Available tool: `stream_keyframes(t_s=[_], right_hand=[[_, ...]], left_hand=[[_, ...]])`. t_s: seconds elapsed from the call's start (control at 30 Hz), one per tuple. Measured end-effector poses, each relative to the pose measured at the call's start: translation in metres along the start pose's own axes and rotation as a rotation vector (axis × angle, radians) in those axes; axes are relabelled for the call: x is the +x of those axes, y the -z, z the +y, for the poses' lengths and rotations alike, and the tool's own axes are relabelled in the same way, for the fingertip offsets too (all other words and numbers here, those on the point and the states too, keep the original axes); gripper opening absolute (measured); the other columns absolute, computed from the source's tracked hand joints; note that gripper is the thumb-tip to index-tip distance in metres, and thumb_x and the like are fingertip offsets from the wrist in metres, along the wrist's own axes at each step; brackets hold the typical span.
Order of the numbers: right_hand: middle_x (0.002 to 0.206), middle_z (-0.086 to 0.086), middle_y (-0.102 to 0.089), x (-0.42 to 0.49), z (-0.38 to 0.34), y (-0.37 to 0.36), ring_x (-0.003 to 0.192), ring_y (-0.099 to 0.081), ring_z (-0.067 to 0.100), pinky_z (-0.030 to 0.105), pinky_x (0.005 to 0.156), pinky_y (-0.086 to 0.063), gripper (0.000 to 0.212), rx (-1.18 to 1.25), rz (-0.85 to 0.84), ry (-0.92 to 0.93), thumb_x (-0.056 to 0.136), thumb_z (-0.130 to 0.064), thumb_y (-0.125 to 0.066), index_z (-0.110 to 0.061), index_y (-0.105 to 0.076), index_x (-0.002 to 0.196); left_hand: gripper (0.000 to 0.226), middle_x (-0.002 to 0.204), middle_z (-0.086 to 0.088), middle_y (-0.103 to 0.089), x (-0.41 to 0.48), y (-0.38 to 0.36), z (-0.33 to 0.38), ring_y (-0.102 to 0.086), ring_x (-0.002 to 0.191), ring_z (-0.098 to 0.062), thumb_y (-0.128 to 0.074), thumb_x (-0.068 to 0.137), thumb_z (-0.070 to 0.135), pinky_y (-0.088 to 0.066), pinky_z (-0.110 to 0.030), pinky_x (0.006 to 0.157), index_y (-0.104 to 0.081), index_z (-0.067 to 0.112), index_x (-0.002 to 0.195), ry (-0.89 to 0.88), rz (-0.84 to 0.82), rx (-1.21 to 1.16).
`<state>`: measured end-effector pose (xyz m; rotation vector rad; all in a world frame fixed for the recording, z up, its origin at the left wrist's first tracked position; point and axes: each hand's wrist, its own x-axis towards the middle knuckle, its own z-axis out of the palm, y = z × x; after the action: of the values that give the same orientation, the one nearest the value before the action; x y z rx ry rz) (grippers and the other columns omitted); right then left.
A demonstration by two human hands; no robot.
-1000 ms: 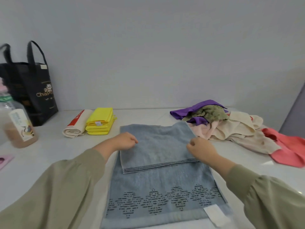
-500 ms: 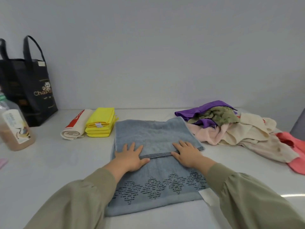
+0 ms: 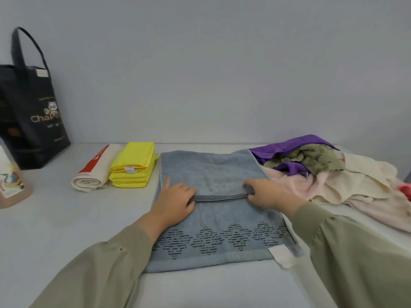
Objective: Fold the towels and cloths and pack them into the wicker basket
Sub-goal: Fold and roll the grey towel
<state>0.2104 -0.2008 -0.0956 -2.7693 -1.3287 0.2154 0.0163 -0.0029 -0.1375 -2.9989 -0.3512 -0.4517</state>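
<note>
On the table [image 3: 55, 218] the soft, limp grey towel [image 3: 211, 174] is laid half folded. Its striped edge [image 3: 219, 198] is pinched by the right hand [image 3: 264, 194] and covered by the left hand [image 3: 175, 201], whose grip cannot be told. It is best taken at the corners.

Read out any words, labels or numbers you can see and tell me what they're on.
"Cha", gold, on the black tote bag; later letters unclear.
Small lines beneath: too small to read.
White marks on the rolled cloth's red band: blurred.
Tag on the yellow cloths: too small.
Label on the bottle: blurred.
White tag on the grey towel: nothing legible.
</note>
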Motion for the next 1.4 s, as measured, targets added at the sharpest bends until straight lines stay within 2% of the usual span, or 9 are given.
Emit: stream_keyframes(t_s=[0.1, 0.33, 0.57, 0.67, 0.83, 1.0, 1.17, 1.27, 1.4], right_hand=[[0.124, 0.008, -0.058, -0.005, 0.0, -0.004, 0.111, -0.054, 0.026, 0.033, 0.09, -0.044, 0.034, -0.133, 0.101, -0.035, 0.09, -0.014, -0.044, -0.017, -0.051, 0.123], [0.124, 0.004, -0.054, -0.009, 0.011, -0.005, 0.116, -0.049, 0.023, 0.038, 0.094, -0.046, 0.041, -0.168, 0.036, -0.05, 0.083, -0.014, -0.053, -0.019, -0.048, 0.124], [0.132, 0.013, -0.04, -0.007, 0.025, -0.008, 0.117, -0.048, 0.03, 0.039, 0.093, -0.042, 0.033, -0.167, 0.187, -0.384, 0.095, -0.018, -0.042, -0.013, -0.055, 0.125], [0.116, 0.008, -0.061, -0.009, 0.032, -0.004, 0.117, -0.049, 0.03, 0.045, 0.109, -0.023, 0.04, -0.082, 0.239, -0.538, 0.095, -0.037, -0.032, -0.02, -0.064, 0.113], [0.067, 0.002, -0.065, -0.023, 0.029, -0.001, 0.067, -0.061, 0.023, 0.03, 0.072, -0.049, 0.025, 0.57, 0.294, -0.341, 0.1, -0.024, -0.044, -0.007, -0.062, 0.106], [0.073, 0.016, -0.068, -0.016, 0.025, -0.001, 0.046, -0.063, 0.019, 0.026, 0.043, -0.051, 0.018, 1.113, 0.304, -0.416, 0.102, -0.015, -0.041, -0.004, -0.054, 0.109], [0.096, 0.015, -0.068, -0.013, 0.019, 0.009, 0.079, -0.066, 0.024, 0.035, 0.065, -0.058, 0.015, 1.332, 0.335, -0.391, 0.096, -0.007, -0.048, -0.004, -0.061, 0.103], [0.091, 0.006, -0.06, -0.018, 0.007, 0.03, 0.093, -0.058, 0.022, 0.041, 0.09, -0.051, 0.024, 1.507, 0.474, -0.323, 0.093, -0.009, -0.051, -0.002, -0.058, 0.115], [0.095, 0.013, -0.067, -0.05, -0.01, 0.059, 0.089, -0.065, 0.027, 0.039, 0.083, -0.054, 0.016, 1.572, 0.782, -0.251, 0.089, -0.013, -0.05, -0.015, -0.066, 0.088]], left_hand=[[0.026, 0.083, -0.003, -0.069, 0.003, 0.001, 0.002, -0.064, 0.081, -0.025, -0.051, 0.078, 0.013, -0.042, -0.045, 0.093, -0.069, 0.016, 0.097, -0.146, 0.083, 0.181], [0.027, 0.114, -0.009, -0.057, 0.006, 0.024, 0.006, -0.053, 0.108, -0.029, -0.043, 0.093, 0.011, -0.039, -0.034, 0.078, -0.064, 0.009, 0.11, 0.236, -0.116, 0.39], [0.025, 0.085, -0.008, -0.069, -0.005, 0.027, -0.014, -0.066, 0.072, -0.024, -0.046, 0.097, 0.029, -0.041, -0.025, 0.055, -0.06, 0.013, 0.083, 0.72, -0.134, -0.321], [0.02, 0.07, -0.008, -0.067, -0.004, 0.032, -0.012, -0.062, 0.044, -0.016, -0.04, 0.098, 0.013, -0.044, -0.019, 0.04, -0.059, 0.012, 0.103, 0.892, -0.089, -0.946], [0.033, 0.113, -0.013, -0.062, -0.004, 0.041, -0.004, -0.067, 0.079, -0.027, -0.032, 0.094, 0.001, -0.055, -0.027, 0.051, -0.055, 0.01, 0.116, 1.041, -0.028, -1.569], [0.024, 0.109, -0.014, -0.057, -0.005, 0.041, 0.001, -0.062, 0.087, -0.031, -0.043, 0.094, 0.009, -0.051, -0.039, 0.079, -0.052, 0.004, 0.116, 1.058, 0.053, -1.741], [0.039, 0.116, -0.017, -0.059, 0.006, 0.058, 0.006, -0.058, 0.103, -0.029, -0.051, 0.093, 0.005, -0.047, -0.041, 0.092, -0.046, 0.003, 0.131, 0.97, 0.196, -1.875], [0.02, 0.108, -0.014, -0.061, 0.012, 0.083, 0.009, -0.062, 0.092, -0.023, -0.052, 0.092, 0.003, -0.052, -0.036, 0.084, -0.056, 0.006, 0.112, 0.882, 0.327, -1.947], [0.016, 0.086, -0.009, -0.06, 0.0, 0.114, 0.018, -0.059, 0.079, -0.018, -0.049, 0.089, 0.001, -0.053, -0.029, 0.065, -0.063, 0.004, 0.082, 0.881, 0.683, -1.991]])
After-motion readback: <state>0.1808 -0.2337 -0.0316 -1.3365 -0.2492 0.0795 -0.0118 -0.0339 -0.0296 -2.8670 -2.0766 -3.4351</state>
